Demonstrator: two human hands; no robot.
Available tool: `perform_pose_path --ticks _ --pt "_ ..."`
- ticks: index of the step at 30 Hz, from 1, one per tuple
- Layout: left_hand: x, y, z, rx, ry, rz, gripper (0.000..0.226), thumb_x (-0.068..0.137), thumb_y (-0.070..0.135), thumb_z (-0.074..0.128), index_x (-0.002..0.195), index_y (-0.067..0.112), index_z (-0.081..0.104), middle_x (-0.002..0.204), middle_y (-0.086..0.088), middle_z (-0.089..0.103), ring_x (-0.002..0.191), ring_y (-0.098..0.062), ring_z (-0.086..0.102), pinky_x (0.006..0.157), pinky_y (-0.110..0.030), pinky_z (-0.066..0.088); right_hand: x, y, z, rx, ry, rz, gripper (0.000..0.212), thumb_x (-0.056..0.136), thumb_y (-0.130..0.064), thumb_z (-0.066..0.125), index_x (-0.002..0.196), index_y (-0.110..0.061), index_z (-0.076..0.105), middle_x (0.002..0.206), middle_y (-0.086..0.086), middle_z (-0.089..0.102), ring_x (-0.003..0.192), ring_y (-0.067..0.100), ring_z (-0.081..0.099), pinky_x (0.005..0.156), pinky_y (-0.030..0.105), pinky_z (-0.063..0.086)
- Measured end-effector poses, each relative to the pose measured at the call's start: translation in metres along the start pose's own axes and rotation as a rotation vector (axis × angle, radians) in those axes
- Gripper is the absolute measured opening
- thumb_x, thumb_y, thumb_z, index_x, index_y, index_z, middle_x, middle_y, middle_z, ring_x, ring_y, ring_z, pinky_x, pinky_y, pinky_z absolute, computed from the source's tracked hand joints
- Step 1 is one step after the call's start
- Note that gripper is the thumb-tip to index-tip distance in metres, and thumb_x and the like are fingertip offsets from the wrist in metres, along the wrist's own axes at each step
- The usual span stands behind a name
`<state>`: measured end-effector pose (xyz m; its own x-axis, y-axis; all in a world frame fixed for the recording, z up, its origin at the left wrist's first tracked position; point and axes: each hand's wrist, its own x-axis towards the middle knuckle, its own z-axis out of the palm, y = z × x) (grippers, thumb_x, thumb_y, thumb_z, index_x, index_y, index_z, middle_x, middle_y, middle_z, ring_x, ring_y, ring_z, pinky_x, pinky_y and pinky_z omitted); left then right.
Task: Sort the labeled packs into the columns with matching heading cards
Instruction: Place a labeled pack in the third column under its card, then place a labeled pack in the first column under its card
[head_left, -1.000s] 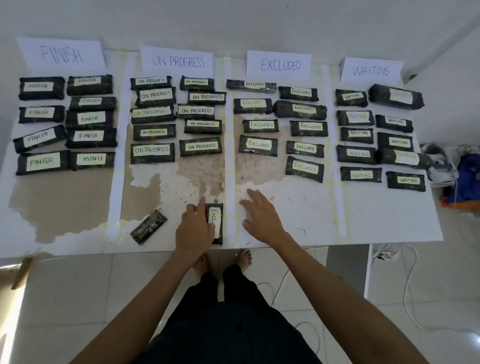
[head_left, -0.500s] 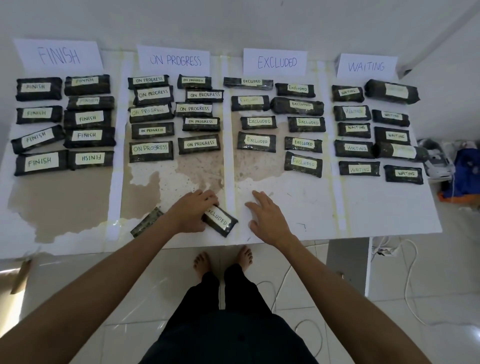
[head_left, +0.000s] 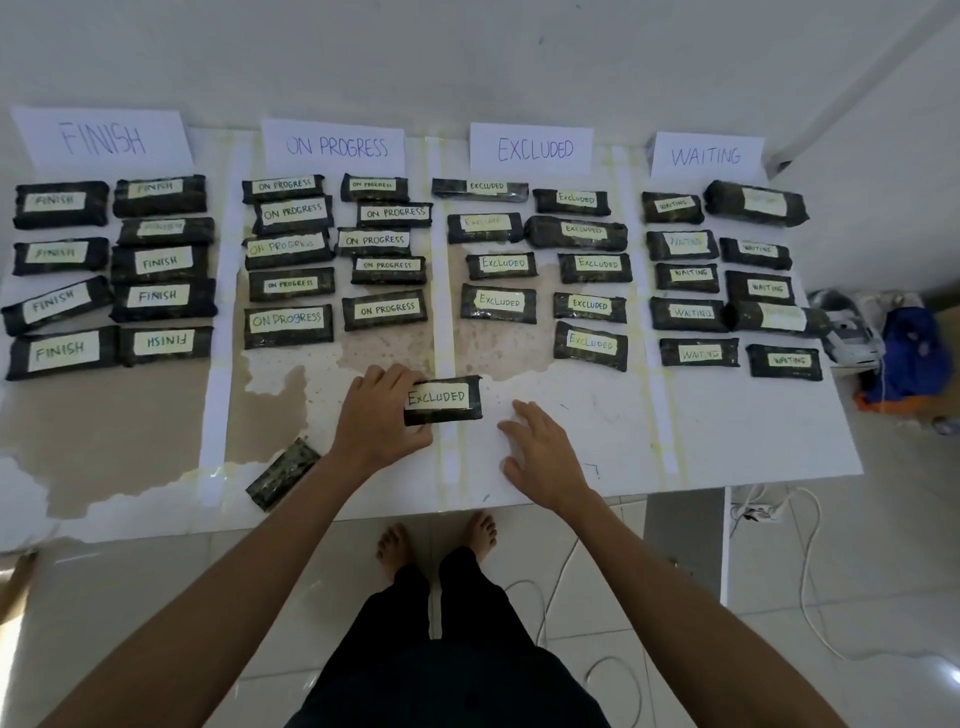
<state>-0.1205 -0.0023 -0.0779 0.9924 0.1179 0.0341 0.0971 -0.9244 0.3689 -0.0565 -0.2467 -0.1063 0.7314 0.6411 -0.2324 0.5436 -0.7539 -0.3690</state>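
held pack: "EXCLUDED" pack (head_left: 443, 399), over the strip between the ON PROGRESS and EXCLUDED columns
left hand (head_left: 382, 415): closed round pack's left end
right hand (head_left: 540, 451): fingers spread, empty
handling: looks light, soft, glossy wrap maybe slippery; grip the short ends
remaining: face-down pack (head_left: 283, 473) near table (head_left: 727, 441) front edge

One head-worn camera looks steeply down over the table (head_left: 727, 441) from above.
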Motion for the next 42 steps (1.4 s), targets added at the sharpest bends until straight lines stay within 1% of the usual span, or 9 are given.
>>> perform_pose_path --ticks 6,12,17,20,23,26,35,39,42 --pt "0.054 0.019 0.021 -0.06 -0.029 -0.005 0.055 0.059 0.027 0.07 0.108 0.006 0.059 0.104 -0.013 0.056 0.087 -0.032 0.051 0.073 -0.039 0.05 0.022 0.015 -0.008 0.012 0.054 0.024 0.044 0.075 -0.021 0.064 0.118 -0.013 0.059 0.141 0.02 0.044 0.131 0.039 0.038 0.104 0.05 0.038" --pt "0.104 0.037 0.053 -0.086 -0.07 0.029 0.056 0.061 0.023 0.07 0.113 0.005 0.056 0.108 -0.016 0.055 0.091 -0.034 0.05 0.071 -0.042 0.051 0.042 0.031 -0.007 0.055 0.153 -0.01 0.036 0.078 -0.027 0.06 0.111 -0.013 0.059 0.131 0.018 0.048 0.119 0.035 0.047 0.095 0.045 0.046" --pt "0.112 0.035 0.07 -0.077 -0.049 -0.008 0.056 0.063 0.024 0.07 0.114 0.006 0.056 0.109 -0.017 0.055 0.09 -0.035 0.051 0.069 -0.041 0.05 0.04 0.041 0.008 0.079 0.223 -0.035 0.035 0.084 -0.027 0.057 0.116 -0.013 0.06 0.139 0.017 0.046 0.132 0.035 0.038 0.107 0.045 0.035" --pt "0.108 0.036 0.067 -0.045 -0.047 0.002 0.06 0.063 0.021 0.07 0.119 0.007 0.055 0.113 -0.017 0.056 0.091 -0.036 0.052 0.07 -0.043 0.052 0.041 0.04 0.007 0.073 0.197 -0.021 0.035 0.084 -0.027 0.058 0.116 -0.013 0.06 0.14 0.017 0.045 0.133 0.035 0.037 0.108 0.047 0.036" --pt "0.103 0.038 0.055 -0.044 -0.051 -0.009 0.066 0.064 0.018 0.071 0.126 0.009 0.052 0.122 -0.016 0.053 0.1 -0.036 0.051 0.077 -0.045 0.049 0.044 0.035 -0.003 0.077 0.166 -0.024 0.036 0.079 -0.022 0.062 0.114 -0.011 0.06 0.133 0.017 0.05 0.122 0.035 0.047 0.098 0.048 0.044" --pt "0.087 0.04 0.033 -0.092 -0.002 -0.037 0.057 0.067 0.014 0.07 0.122 0.009 0.056 0.117 -0.014 0.057 0.101 -0.036 0.053 0.081 -0.045 0.046 0.044 0.02 -0.017 0.121 0.19 -0.06 0.038 0.075 -0.014 0.066 0.112 -0.011 0.061 0.124 0.014 0.056 0.111 0.03 0.054 0.093 0.044 0.047" --pt "-0.03 -0.01 -0.028 -0.157 0.105 -0.367 0.043 0.07 0.01 0.068 0.113 0.012 0.061 0.106 -0.011 0.059 0.094 -0.032 0.053 0.079 -0.043 0.049 0.048 -0.064 -0.031 0.196 0.089 -0.255 0.038 0.078 -0.013 0.061 0.117 -0.011 0.06 0.122 0.011 0.057 0.111 0.03 0.054 0.096 0.042 0.045" --pt "-0.077 -0.041 -0.034 -0.168 0.058 -0.53 0.047 0.07 0.008 0.068 0.117 0.012 0.061 0.11 -0.011 0.058 0.1 -0.033 0.051 0.083 -0.043 0.048 0.059 -0.097 -0.021 0.186 0.009 -0.311 0.038 0.077 -0.013 0.061 0.115 -0.01 0.062 0.12 0.011 0.059 0.106 0.03 0.057 0.091 0.042 0.048" --pt "-0.099 -0.061 -0.031 -0.115 -0.081 -0.637 0.055 0.067 0.015 0.071 0.121 0.015 0.057 0.114 -0.013 0.053 0.103 -0.034 0.048 0.081 -0.042 0.048 0.069 -0.12 -0.012 0.175 -0.044 -0.337 0.039 0.077 -0.014 0.06 0.116 -0.011 0.06 0.12 0.01 0.058 0.103 0.029 0.057 0.089 0.041 0.049"
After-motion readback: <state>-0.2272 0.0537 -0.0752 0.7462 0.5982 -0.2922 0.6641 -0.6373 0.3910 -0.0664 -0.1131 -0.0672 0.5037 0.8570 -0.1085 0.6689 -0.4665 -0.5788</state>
